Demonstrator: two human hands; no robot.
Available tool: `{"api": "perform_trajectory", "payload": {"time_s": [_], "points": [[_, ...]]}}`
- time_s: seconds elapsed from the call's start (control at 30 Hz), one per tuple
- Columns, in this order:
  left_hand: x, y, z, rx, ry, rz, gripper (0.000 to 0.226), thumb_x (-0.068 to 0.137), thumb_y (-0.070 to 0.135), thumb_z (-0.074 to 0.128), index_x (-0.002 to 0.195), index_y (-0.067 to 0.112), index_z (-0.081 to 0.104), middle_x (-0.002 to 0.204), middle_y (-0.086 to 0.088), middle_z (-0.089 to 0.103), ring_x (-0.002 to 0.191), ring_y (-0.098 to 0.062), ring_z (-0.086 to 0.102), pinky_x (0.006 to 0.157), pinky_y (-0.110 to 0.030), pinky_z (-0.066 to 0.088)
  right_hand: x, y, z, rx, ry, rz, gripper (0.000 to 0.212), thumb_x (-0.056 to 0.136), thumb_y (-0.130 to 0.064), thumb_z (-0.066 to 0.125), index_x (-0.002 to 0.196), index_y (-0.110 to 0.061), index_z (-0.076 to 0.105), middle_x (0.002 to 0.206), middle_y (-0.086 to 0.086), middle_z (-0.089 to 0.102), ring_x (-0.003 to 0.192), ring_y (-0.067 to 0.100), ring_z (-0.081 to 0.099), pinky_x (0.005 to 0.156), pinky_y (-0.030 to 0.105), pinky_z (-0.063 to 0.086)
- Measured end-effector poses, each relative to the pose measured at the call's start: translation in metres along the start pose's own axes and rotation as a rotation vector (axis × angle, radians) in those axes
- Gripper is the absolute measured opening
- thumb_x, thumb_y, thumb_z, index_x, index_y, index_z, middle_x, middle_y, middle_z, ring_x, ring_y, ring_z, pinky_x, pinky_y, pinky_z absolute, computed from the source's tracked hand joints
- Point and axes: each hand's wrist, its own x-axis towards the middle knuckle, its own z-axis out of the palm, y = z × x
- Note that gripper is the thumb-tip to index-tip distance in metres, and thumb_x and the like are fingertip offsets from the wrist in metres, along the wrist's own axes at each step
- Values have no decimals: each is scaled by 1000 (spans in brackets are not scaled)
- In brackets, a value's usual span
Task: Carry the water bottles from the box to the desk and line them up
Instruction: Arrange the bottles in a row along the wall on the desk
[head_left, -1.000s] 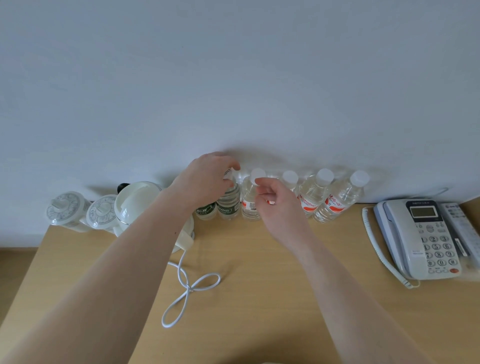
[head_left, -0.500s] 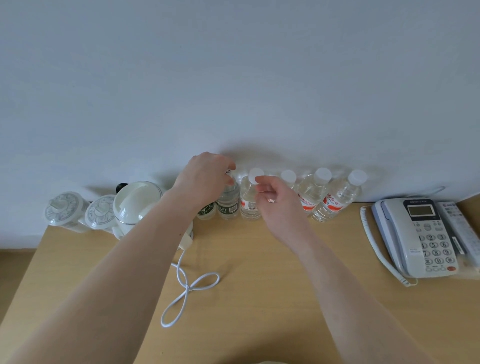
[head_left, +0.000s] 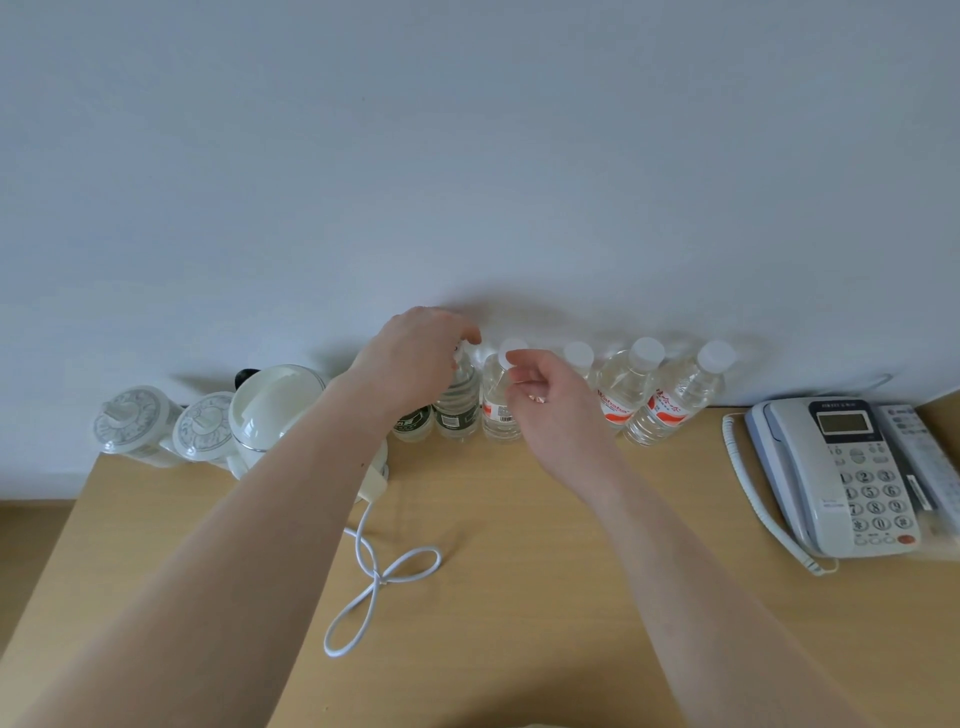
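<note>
Several clear water bottles with white caps stand in a row along the wall at the back of the wooden desk (head_left: 519, 597). My left hand (head_left: 415, 358) grips the top of a green-labelled bottle (head_left: 460, 410); another green-labelled bottle (head_left: 413, 428) stands just left of it, mostly hidden by my wrist. My right hand (head_left: 550, 400) pinches the cap of a red-labelled bottle (head_left: 498, 410). Further red-labelled bottles (head_left: 626, 389) (head_left: 675, 405) stand to the right. The box is not in view.
A white electric kettle (head_left: 275, 410) with a looped white cord (head_left: 379, 571) stands at the back left, beside two lidded cups (head_left: 130, 423) (head_left: 202, 428). A grey desk phone (head_left: 836, 467) and a remote (head_left: 924, 452) lie at the right.
Both hands stay on the same two bottles. The right hand's fingers have shifted slightly on the cap; the view has barely moved.
</note>
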Motion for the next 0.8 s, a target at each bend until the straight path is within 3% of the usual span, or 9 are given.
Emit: {"api": "perform_trajectory", "payload": {"time_s": [0.13, 0.2, 0.4, 0.6, 0.8], "points": [[2, 1, 3, 0, 67, -48, 38, 95, 29, 64, 132, 21, 64, 129, -2, 65, 117, -25, 60, 85, -28, 35, 0, 0, -1, 10, -3, 8, 37, 98, -15, 56, 134, -24, 59, 118, -8, 64, 107, 3, 61, 82, 24, 46], [2, 2, 4, 22, 85, -89, 36, 96, 33, 63, 129, 17, 66, 123, -6, 68, 113, -29, 62, 82, -30, 37, -1, 1, -1, 13, -1, 10, 37, 98, -14, 56, 133, -25, 59, 118, -9, 63, 107, 3, 60, 79, 22, 45], [4, 4, 2, 37, 46, -91, 37, 96, 27, 66, 132, 22, 68, 124, -9, 70, 116, -32, 62, 90, -36, 47, -2, 4, -2, 36, 0, 29, 35, 98, -14, 56, 131, -26, 59, 114, -15, 62, 102, -6, 58, 78, 20, 43], [3, 1, 3, 31, 56, -47, 37, 96, 13, 63, 130, 24, 69, 124, -5, 71, 114, -28, 61, 83, -28, 36, -2, 6, -3, 23, 5, 23, 36, 98, -13, 55, 131, -27, 59, 116, -12, 62, 102, -6, 58, 76, 19, 44], [1, -1, 5, 34, 65, 3, 37, 96, 7, 59, 127, 24, 70, 126, -2, 70, 115, -25, 61, 89, -30, 41, -2, 6, -2, 12, 10, 15, 36, 98, -13, 56, 131, -26, 59, 118, -10, 63, 103, -3, 59, 80, 22, 44]]}}
